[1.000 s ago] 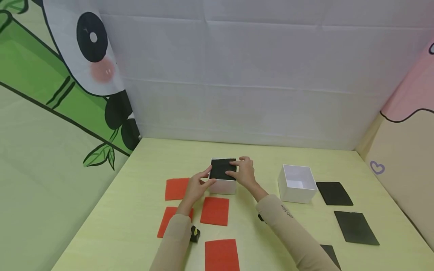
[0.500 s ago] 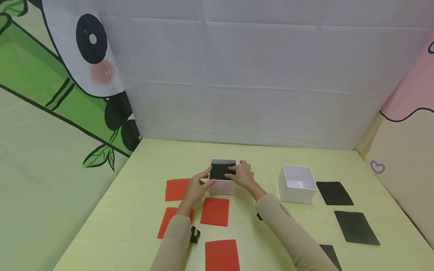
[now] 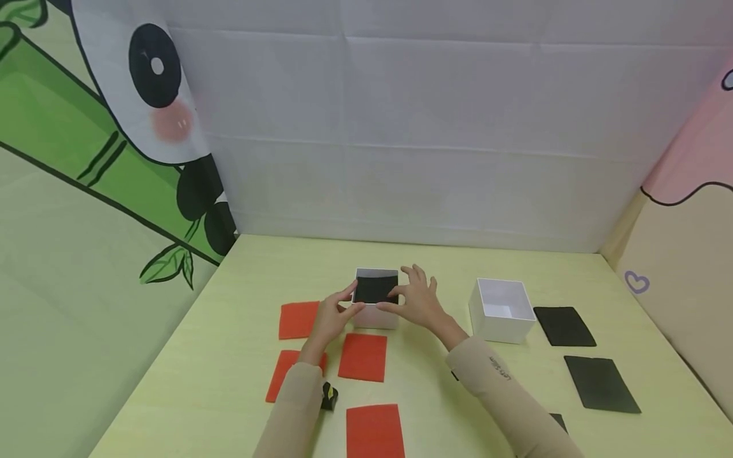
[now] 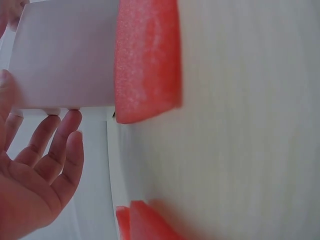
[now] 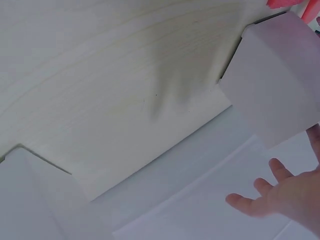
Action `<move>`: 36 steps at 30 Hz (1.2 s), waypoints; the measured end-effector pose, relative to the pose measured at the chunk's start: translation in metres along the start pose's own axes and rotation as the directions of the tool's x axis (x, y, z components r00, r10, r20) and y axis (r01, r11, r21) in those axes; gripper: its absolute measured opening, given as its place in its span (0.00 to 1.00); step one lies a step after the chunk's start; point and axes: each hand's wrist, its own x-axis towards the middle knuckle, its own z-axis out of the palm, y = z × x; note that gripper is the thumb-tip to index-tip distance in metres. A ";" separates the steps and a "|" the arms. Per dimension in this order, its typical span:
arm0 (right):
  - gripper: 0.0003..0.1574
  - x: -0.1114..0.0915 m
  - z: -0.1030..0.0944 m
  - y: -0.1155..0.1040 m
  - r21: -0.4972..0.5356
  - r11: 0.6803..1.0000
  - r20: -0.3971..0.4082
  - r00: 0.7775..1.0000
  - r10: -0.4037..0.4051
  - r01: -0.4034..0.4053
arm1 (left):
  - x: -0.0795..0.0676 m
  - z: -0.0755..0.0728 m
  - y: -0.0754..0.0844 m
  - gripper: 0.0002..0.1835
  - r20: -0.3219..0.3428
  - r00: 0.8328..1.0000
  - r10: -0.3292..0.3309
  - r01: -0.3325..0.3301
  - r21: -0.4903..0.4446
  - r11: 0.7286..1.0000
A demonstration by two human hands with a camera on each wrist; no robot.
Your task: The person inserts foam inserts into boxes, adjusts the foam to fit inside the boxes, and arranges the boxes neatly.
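Note:
A white open-topped box (image 3: 375, 318) stands upright near the middle of the table, with a black square sheet (image 3: 375, 289) lying flat inside, a little below the back rim. My left hand (image 3: 331, 315) holds the box at its left side, thumb over the front left corner; in the left wrist view the fingertips (image 4: 74, 117) touch its side wall. At the right rim is my right hand (image 3: 420, 302), thumb and index finger reaching over the sheet's right front part. Its other fingers spread outward, apart from the box in the right wrist view.
A second white box (image 3: 502, 312) stands open to the right. Beyond it lie black sheets (image 3: 564, 327), one partly behind the right sleeve. Several red squares (image 3: 363, 357) lie in front and left. A small black object (image 3: 329, 395) shows beside the left sleeve. White fabric (image 3: 401, 127) hangs behind the table.
The black sheet has sunk from the box's rim to inside it. My right hand has shifted toward the front right corner and spread its fingers; the left hand has stayed put.

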 end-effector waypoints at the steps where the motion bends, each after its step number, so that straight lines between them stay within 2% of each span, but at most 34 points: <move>1: 0.30 0.000 0.000 0.000 -0.018 1.000 0.003 1.000 -0.007 0.007 | 0.000 0.000 0.000 0.30 0.002 1.000 -0.003 0.003 0.000 1.000; 10: 0.30 0.002 0.006 0.002 -0.172 0.985 0.105 0.994 0.005 0.014 | 0.001 -0.002 0.001 0.30 0.015 0.999 -0.030 0.030 0.019 0.999; 20: 0.36 0.003 0.012 0.000 -0.298 0.952 0.139 0.990 -0.022 0.064 | -0.001 -0.003 0.003 0.31 0.029 0.999 -0.026 0.026 0.006 1.000; 28: 0.35 0.008 0.018 -0.009 -0.251 0.949 0.129 0.978 -0.163 0.191 | 0.000 -0.003 0.002 0.30 0.029 0.999 -0.016 0.016 0.028 0.999; 32: 0.34 0.014 0.021 -0.014 -0.279 0.938 0.146 0.975 -0.168 0.204 | 0.000 -0.003 0.002 0.30 0.031 0.999 -0.013 0.013 0.024 1.000; 36: 0.34 0.017 0.021 -0.018 -0.322 0.929 0.183 0.975 -0.128 0.182 | 0.001 -0.002 0.002 0.31 0.026 1.000 -0.016 0.016 0.023 1.000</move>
